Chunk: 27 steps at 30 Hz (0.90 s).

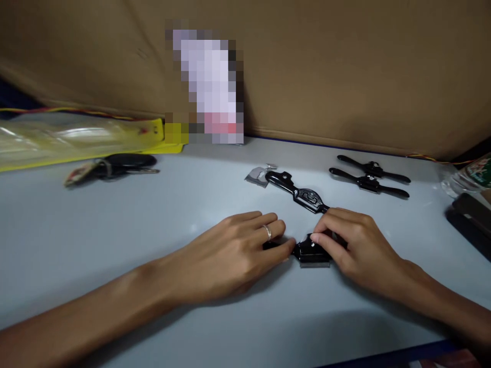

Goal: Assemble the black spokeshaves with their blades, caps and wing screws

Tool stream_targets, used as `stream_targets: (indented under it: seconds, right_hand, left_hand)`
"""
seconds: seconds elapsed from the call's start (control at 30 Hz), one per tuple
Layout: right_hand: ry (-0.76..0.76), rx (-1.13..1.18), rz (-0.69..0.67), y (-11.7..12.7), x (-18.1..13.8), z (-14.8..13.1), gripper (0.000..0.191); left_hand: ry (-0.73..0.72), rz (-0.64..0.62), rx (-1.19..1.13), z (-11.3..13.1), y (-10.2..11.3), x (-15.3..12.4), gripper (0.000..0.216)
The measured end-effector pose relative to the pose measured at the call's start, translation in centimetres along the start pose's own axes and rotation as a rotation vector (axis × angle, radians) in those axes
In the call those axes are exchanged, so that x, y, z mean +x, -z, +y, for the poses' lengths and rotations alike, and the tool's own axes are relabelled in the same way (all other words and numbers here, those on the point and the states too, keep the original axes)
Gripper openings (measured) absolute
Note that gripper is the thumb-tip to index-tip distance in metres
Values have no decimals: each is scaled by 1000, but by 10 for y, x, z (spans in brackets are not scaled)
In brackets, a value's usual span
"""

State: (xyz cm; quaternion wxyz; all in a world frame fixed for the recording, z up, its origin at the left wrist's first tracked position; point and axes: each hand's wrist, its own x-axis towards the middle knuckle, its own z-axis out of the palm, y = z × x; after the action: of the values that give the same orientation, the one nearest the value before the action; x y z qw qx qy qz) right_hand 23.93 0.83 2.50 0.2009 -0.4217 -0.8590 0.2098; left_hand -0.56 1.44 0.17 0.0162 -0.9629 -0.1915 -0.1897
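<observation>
A black spokeshave (305,250) lies on the table before me, its blade (314,265) jutting from the near edge. My left hand (240,245), with a ring on one finger, is closed around its left handle. Thumb and fingertips of my right hand (356,240) pinch at the small screw on its cap; the right handle is mostly hidden behind that hand. Just beyond lies a bare spokeshave body (310,198), its right end hidden by my right hand. A loose blade (256,176) and a small screw (271,166) are beside its left end.
Two assembled spokeshaves (370,183) lie at the back right. A clear bottle (454,181) and a black object (470,220) stand along the right edge. Keys (123,163) and a yellow-edged plastic package (76,138) are at left. A cardboard wall (345,76) closes off the back.
</observation>
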Motion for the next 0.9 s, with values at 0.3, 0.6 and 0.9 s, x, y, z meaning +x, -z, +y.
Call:
stream_targets:
  seconds: [0.3,0.6,0.9]
  right_hand:
    - [219,-409,182,-16,-4,-3,25]
    - [192,-93,177,-1,0,-1,22]
    - [63,144,55,-1,3,0,15]
  left_hand:
    - [0,-8,26,2,4,3,20]
    - [-7,-2,32,1,2,1,21]
    - [-5,4,13,1,0,1,22]
